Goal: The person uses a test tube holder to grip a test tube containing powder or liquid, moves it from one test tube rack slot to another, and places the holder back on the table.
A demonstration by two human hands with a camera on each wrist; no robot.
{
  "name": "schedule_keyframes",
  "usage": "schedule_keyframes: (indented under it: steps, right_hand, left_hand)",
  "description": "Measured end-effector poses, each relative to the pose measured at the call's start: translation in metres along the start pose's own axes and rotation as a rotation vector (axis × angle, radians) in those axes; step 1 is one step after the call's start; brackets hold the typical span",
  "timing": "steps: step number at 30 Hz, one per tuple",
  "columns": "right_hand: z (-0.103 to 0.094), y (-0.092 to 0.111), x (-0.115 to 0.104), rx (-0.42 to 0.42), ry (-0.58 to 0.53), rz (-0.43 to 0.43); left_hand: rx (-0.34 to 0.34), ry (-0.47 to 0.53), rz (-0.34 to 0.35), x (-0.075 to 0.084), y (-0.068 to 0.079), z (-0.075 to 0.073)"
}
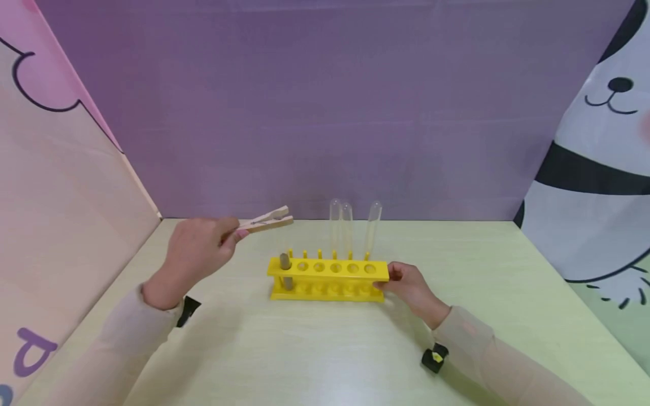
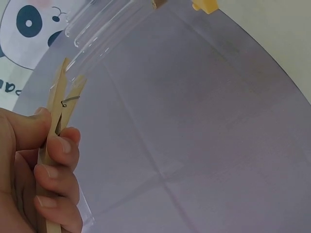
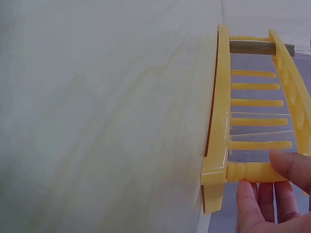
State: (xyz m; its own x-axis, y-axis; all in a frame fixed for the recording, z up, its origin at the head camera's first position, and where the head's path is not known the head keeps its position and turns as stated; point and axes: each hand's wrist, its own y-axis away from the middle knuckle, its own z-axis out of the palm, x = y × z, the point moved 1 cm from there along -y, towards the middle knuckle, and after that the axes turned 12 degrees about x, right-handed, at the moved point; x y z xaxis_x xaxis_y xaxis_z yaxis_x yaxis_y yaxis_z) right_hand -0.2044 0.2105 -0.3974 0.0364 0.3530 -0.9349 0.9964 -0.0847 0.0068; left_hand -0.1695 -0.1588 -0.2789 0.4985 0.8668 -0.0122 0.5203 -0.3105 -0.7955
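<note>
My left hand (image 1: 199, 248) grips a wooden test tube clamp (image 1: 266, 220), its fingers curled round the handles in the left wrist view. The tips of the clamp (image 2: 73, 80) stand apart, above the left end of a yellow test tube rack (image 1: 327, 268). In the rack's leftmost hole stands a test tube with grey-brown contents (image 1: 285, 261); its clear upper part barely shows. At the rack's right end, my right hand (image 1: 408, 287) holds the end post (image 3: 252, 171) between thumb and fingers. The rack stands upright on the table.
Three clear test tubes (image 1: 375, 223) stand upside down on the rack's rear pegs. The pale wooden table (image 1: 325, 349) meets a purple backdrop (image 1: 325, 113) behind the rack. Printed cloth panels (image 1: 574, 225) border both sides.
</note>
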Motion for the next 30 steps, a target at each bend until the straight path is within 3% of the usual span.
schedule_keyframes:
  steps: [12, 30]
  right_hand:
    - [-0.001, -0.002, 0.001, -0.012, -0.002, -0.008]
    - [-0.001, -0.002, 0.0, -0.006, 0.0, -0.013]
  left_hand:
    - [-0.005, -0.006, 0.009, 0.001, 0.004, 0.006]
    - [-0.129, -0.016, -0.035, 0.002, 0.013, 0.016]
